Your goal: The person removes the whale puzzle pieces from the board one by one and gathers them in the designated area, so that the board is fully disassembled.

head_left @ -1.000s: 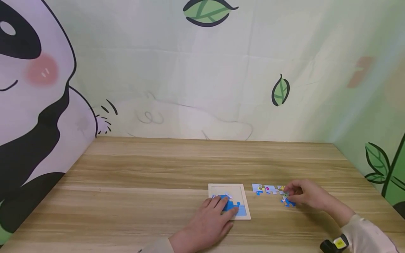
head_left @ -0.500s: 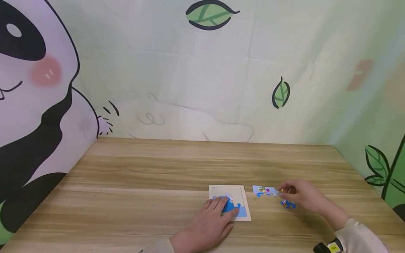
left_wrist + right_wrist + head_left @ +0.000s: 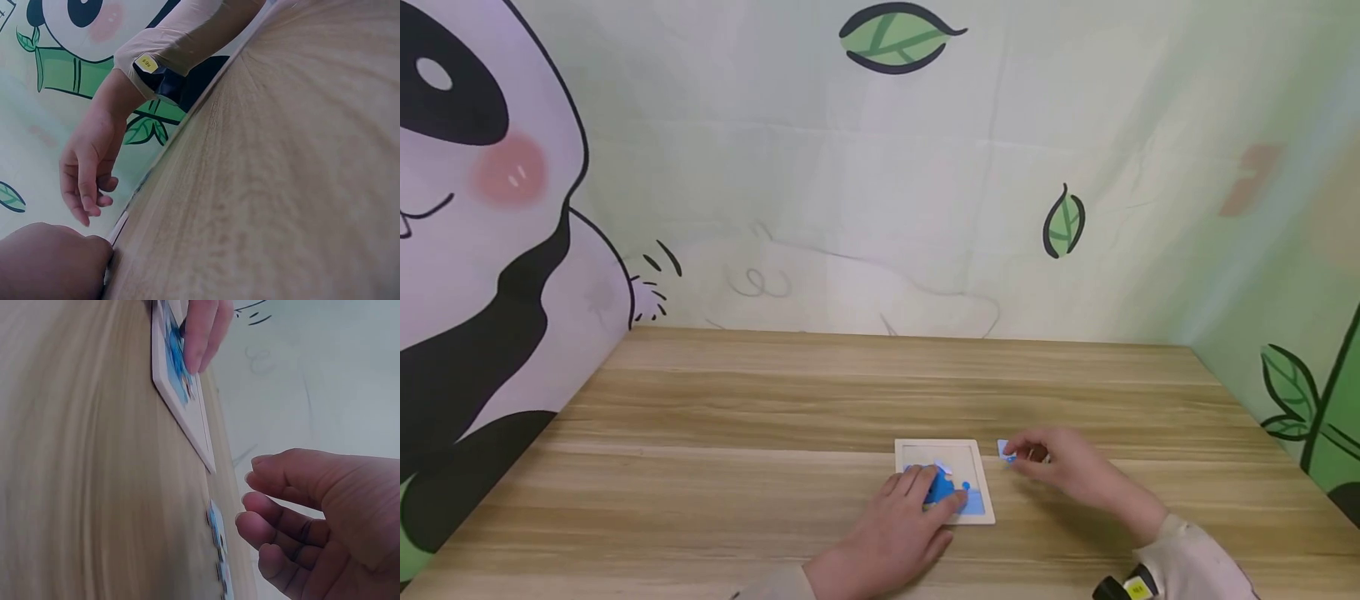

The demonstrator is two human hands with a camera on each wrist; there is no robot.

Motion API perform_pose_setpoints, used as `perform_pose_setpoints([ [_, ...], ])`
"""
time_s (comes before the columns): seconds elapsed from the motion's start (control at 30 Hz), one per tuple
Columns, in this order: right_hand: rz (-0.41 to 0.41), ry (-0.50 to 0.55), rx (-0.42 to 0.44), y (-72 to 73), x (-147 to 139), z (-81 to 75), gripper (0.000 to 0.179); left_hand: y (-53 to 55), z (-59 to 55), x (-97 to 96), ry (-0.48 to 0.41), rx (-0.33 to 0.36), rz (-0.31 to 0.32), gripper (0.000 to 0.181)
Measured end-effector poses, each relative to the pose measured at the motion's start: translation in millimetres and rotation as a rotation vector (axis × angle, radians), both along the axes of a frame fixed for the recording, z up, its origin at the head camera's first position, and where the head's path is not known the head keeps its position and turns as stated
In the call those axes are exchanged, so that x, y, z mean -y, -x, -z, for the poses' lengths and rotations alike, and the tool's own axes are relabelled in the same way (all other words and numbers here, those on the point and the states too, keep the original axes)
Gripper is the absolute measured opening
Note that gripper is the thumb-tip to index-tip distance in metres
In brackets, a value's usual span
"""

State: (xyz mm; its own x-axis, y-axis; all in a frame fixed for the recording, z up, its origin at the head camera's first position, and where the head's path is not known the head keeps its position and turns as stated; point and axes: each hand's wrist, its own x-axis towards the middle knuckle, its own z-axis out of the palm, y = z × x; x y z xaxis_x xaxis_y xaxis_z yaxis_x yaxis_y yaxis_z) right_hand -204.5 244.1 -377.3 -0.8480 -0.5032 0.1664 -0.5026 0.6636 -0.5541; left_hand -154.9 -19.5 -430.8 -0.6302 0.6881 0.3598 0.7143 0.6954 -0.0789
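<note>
My left hand (image 3: 898, 525) rests over the lower left of a square wooden jigsaw frame (image 3: 936, 445), its fingers laid on the blue pieces (image 3: 942, 485) inside. The frame's upper part shows bare backing. My right hand (image 3: 1067, 468) hovers over the row of loose jigsaw pieces (image 3: 1002, 450) to the right of the frame, covering most of them in the head view. In the right wrist view, its fingers (image 3: 256, 528) are loosely bent, thumb side apart, with nothing between them; the loose pieces (image 3: 217, 528) lie flat on the table below.
The wood-grain table (image 3: 722, 483) extends around the frame on all sides. Behind it stands a pale wall (image 3: 790, 183) printed with a panda and leaves. A black band with a yellow label (image 3: 1135, 586) sits at my right wrist.
My right hand has moved left, from the rightmost loose pieces to over the left end of their row, nearer the frame. My left hand has stayed on the frame.
</note>
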Motion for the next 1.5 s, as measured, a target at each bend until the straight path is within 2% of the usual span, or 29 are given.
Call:
perform_pose_setpoints([
  [0.17, -0.027, 0.029, -0.024, 3.4, 13, 4.2, 0.012, -0.5, 0.3, 0.5, 0.026, 0.0, -0.009, 0.041],
  [0.27, -0.055, 0.07, -0.066, 5.2, 19, 7.5, 0.014, -1.9, -1.5, 0.1, 0.061, -0.005, -0.031, 0.041],
  [0.37, -0.059, 0.091, -0.073, 6.3, 26, 8.9, 0.017, -4.4, -4.2, -0.6, 0.102, -0.025, -0.063, 0.042],
  [0.43, -0.05, 0.084, -0.049, 7.0, 30, 8.2, 0.019, -5.9, -5.6, -1.0, 0.14, -0.027, -0.082, 0.044],
  [0.53, -0.021, 0.051, 0.004, 7.4, 38, 5.5, 0.023, -7.8, -7.5, -1.3, 0.199, 0.007, -0.104, 0.049],
  [0.67, -0.019, 0.019, 0.008, 6.6, 49, 3.1, 0.025, -9.3, -8.4, -1.6, 0.25, 0.054, -0.122, 0.055],
  [1.1, -0.036, -0.021, 0.075, 7.4, 74, 6.4, 0.026, -11.9, -9.5, -4.0, 0.254, 0.101, -0.118, 0.057],
  [1.5, 0.067, -0.023, 0.133, 5.0, 84, 13.8, 0.017, -11.1, -9.8, -1.7, 0.253, 0.082, -0.107, 0.056],
])
